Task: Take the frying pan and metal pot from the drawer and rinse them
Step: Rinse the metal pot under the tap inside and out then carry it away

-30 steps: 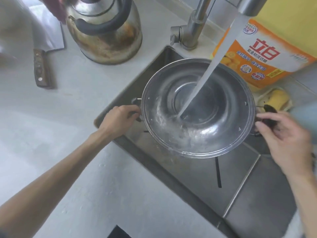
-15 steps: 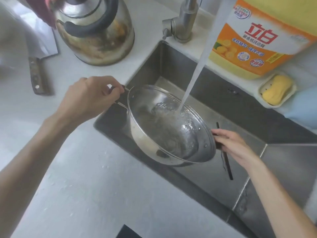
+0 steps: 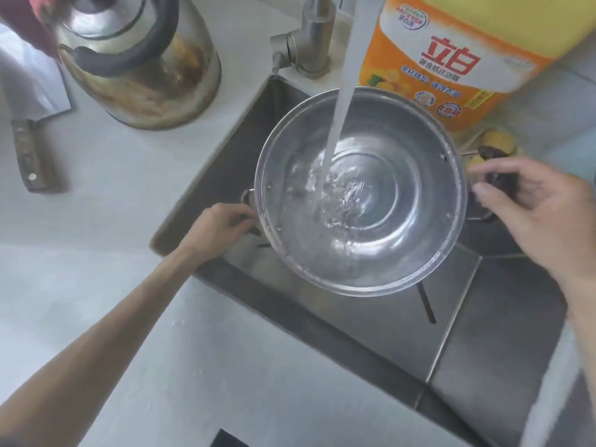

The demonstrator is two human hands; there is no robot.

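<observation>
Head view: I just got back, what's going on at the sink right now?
A person is rinsing the metal pot over the sink. The left hand and right hand each grip a side handle, holding the pot mouth-up under the water stream from the faucet; water is pooling inside. No frying pan is in view. A kettle and detergent jug stand nearby.

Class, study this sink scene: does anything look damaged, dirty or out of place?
Yes. The kettle on the counter left of the sink has brown stains around its lower body. A cleaver lies loose beside it. The pot, under running water, looks fine.
</observation>
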